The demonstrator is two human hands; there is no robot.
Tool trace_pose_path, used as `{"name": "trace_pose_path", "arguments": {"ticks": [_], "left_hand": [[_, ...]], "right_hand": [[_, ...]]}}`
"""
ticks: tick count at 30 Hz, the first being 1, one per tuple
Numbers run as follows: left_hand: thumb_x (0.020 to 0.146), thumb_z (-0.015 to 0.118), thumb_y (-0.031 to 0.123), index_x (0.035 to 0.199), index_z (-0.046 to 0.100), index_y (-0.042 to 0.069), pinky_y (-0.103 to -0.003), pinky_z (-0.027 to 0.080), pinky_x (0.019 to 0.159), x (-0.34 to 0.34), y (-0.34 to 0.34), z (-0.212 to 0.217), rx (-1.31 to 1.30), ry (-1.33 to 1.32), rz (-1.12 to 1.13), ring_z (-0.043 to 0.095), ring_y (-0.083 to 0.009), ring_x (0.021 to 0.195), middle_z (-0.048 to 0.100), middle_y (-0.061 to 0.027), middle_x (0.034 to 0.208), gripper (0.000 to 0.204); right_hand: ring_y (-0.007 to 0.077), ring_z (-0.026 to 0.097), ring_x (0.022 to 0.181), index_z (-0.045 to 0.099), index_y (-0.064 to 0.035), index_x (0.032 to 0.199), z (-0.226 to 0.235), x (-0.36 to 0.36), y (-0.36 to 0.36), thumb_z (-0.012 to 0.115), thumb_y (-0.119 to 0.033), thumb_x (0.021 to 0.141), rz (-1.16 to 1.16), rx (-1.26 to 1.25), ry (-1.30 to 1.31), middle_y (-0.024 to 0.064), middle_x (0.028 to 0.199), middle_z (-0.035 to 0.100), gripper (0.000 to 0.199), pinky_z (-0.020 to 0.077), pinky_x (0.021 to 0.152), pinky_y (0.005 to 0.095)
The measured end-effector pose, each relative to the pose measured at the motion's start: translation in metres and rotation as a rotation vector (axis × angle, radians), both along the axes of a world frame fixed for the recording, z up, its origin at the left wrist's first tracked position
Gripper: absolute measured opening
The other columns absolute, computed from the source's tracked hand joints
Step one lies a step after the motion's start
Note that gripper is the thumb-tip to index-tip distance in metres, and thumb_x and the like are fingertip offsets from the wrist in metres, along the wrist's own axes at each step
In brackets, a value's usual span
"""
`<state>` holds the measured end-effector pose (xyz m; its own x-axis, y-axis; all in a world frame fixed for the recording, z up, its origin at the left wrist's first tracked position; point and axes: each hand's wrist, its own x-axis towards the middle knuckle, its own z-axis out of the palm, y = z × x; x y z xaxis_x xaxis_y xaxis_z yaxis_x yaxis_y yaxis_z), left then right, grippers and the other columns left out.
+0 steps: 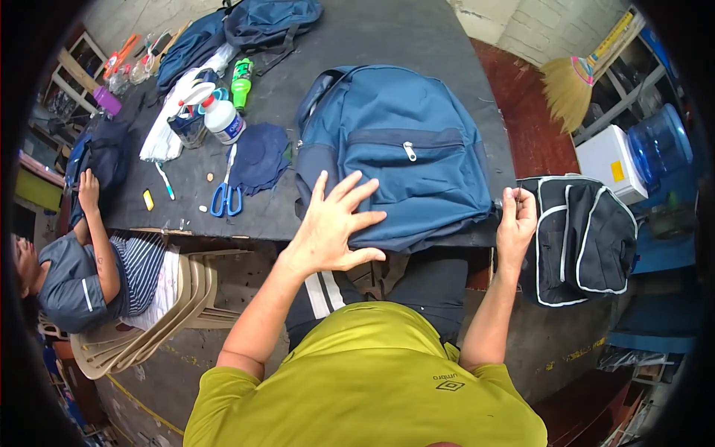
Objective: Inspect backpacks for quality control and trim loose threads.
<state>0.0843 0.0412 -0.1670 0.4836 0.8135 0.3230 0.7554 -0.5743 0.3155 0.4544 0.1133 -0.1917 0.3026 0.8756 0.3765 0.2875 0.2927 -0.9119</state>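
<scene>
A blue backpack [406, 112] lies on the dark table in front of me, its front pocket facing up. A pale zipper pull [409, 151] hangs at that pocket's dark zipper. My left hand [335, 227] rests over the bag's lower left part, fingers spread and nothing gripped. Just off the bag's lower right corner, my right hand [516, 223] is closed in a pinch. Whatever lies between its thumb and fingertips is too small to make out. Left of the backpack are blue-handled scissors [226, 197] beside dark blue fabric pieces [262, 158].
A white bottle [223, 119] and a green bottle [240, 83] stand at the left; more blue bags [272, 22] lie at the far end. A black bag with white piping [585, 238] is at the right. Another person [82, 290] sits at left on stacked chairs [197, 290].
</scene>
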Motion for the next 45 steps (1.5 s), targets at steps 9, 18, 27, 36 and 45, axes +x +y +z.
{"name": "trace_pose_path", "arguments": {"ticks": [9, 18, 27, 36, 45], "left_hand": [[0.081, 0.084, 0.066, 0.135, 0.079, 0.032, -0.070, 0.023, 0.129, 0.003, -0.015, -0.054, 0.109, -0.065, 0.082, 0.048, -0.0353, 0.154, 0.062, -0.0113, 0.156, 0.064], [0.067, 0.088, 0.008, 0.153, 0.064, 0.038, -0.090, 0.021, 0.116, 0.007, -0.034, -0.064, 0.152, 0.143, 0.238, 0.032, -0.0410, 0.164, 0.050, -0.0102, 0.166, 0.095], [0.077, 0.084, 0.013, 0.141, 0.075, 0.030, -0.078, 0.030, 0.123, -0.006, -0.031, 0.000, 0.427, -0.091, 0.195, 0.044, -0.0389, 0.157, 0.060, -0.0111, 0.154, 0.067], [0.103, 0.078, 0.040, 0.171, 0.034, 0.010, -0.050, 0.041, 0.126, 0.065, -0.066, -0.054, -0.661, -2.325, -0.315, 0.051, -0.0275, 0.152, 0.048, -0.0077, 0.171, 0.086], [0.107, 0.072, 0.018, 0.147, 0.059, -0.004, -0.053, 0.056, 0.115, 0.080, 0.055, 0.021, -0.738, -2.133, 0.283, 0.068, -0.0326, 0.128, 0.068, -0.0174, 0.143, 0.048]], "right_hand": [[0.0060, 0.047, 0.071, 0.063, -0.0065, 0.088, 0.063, -0.063, 0.110, 0.056, -0.042, 0.117, 0.681, -0.227, -0.285, -0.0044, 0.077, 0.053, 0.047, 0.0391, 0.062, 0.0272], [0.0277, 0.081, 0.093, 0.077, -0.0012, 0.125, 0.035, -0.052, 0.285, 0.051, -0.043, 0.116, 0.211, -0.242, -0.375, 0.0156, 0.113, 0.080, 0.050, 0.0619, 0.067, 0.0391], [0.0051, 0.048, 0.061, 0.078, -0.0005, 0.105, 0.015, 0.003, 0.047, 0.080, -0.048, 0.101, 0.266, -0.538, -0.262, -0.0027, 0.081, 0.066, 0.048, 0.0357, 0.055, 0.0236], [0.0023, 0.042, 0.075, 0.062, 0.0054, 0.146, -0.016, -0.012, -0.016, 0.082, -0.005, 0.099, 0.283, -0.452, -0.054, -0.0078, 0.088, 0.050, 0.052, 0.0360, 0.068, 0.0198], [0.0007, 0.031, 0.055, 0.072, -0.0069, 0.139, -0.011, -0.001, -0.006, 0.069, -0.034, 0.112, 0.110, -0.394, 0.459, -0.0110, 0.080, 0.047, 0.038, 0.0213, 0.050, 0.0222]]}}
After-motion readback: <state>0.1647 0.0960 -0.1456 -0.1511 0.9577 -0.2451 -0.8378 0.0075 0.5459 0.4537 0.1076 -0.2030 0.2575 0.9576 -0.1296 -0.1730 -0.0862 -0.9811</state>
